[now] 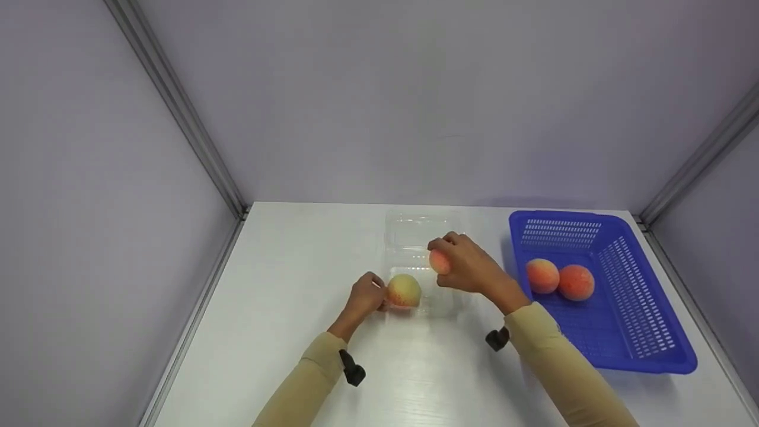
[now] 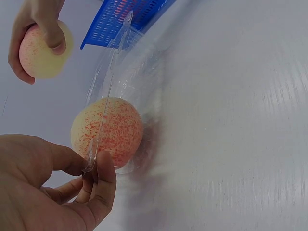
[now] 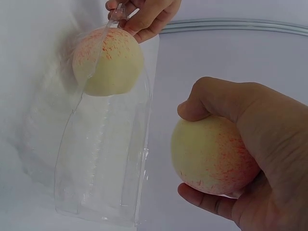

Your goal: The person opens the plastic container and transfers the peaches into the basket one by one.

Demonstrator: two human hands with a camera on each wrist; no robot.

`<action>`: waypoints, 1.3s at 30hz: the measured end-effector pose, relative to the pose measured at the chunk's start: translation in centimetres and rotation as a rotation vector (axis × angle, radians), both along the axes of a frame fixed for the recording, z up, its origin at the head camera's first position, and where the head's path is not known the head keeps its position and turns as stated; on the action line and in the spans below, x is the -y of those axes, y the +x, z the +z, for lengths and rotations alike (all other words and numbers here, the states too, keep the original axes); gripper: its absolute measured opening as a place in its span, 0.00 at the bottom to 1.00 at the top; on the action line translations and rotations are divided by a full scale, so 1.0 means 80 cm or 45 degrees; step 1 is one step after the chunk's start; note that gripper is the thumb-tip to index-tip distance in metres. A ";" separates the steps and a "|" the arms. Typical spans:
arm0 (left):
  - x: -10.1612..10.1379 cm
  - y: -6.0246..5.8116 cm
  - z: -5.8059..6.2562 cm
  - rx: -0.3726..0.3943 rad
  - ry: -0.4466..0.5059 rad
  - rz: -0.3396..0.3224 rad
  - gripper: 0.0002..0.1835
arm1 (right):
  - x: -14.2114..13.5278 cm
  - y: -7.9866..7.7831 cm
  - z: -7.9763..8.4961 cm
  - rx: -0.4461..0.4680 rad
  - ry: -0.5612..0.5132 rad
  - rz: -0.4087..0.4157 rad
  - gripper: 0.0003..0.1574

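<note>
A clear plastic clamshell box [image 1: 442, 303] lies on the white table with its lid [image 1: 422, 230] folded back toward the wall. One yellow-and-red peach [image 1: 404, 290] sits in the left end of the box. My left hand [image 1: 366, 295] pinches the box rim beside that peach, thumb and fingers on the thin plastic edge [image 2: 90, 161]. Above the right part of the box, my right hand [image 1: 471, 264] grips a second peach [image 3: 211, 156] between thumb and fingers. In the left wrist view this held peach [image 2: 45, 50] is raised clear of the box.
A blue plastic basket [image 1: 616, 344] with slotted walls stands on the table at the right, two peaches [image 1: 576, 283] inside it. Pale wall panels [image 1: 415, 107] with metal corner rails [image 1: 178, 107] enclose the table [image 1: 284, 255] at the back and sides.
</note>
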State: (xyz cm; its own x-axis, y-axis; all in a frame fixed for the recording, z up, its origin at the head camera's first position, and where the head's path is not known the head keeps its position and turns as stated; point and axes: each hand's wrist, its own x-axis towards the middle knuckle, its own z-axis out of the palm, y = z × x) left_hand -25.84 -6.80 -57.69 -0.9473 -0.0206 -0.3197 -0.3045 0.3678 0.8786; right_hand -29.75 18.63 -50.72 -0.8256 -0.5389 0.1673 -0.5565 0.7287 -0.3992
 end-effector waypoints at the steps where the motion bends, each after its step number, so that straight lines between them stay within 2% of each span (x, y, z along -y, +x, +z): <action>1: 0.000 -0.001 -0.001 0.002 -0.001 0.001 0.05 | -0.001 0.000 0.001 -0.002 -0.001 0.001 0.37; 13: -0.001 -0.003 -0.004 -0.001 -0.010 0.011 0.03 | -0.012 -0.001 0.004 -0.036 0.006 -0.005 0.37; 30: -0.001 -0.001 0.000 0.016 -0.013 0.022 0.04 | -0.029 -0.001 0.009 -0.024 0.008 -0.029 0.37; 39: -0.002 -0.003 -0.003 0.006 -0.017 0.024 0.03 | -0.039 -0.002 0.014 -0.008 0.034 -0.061 0.38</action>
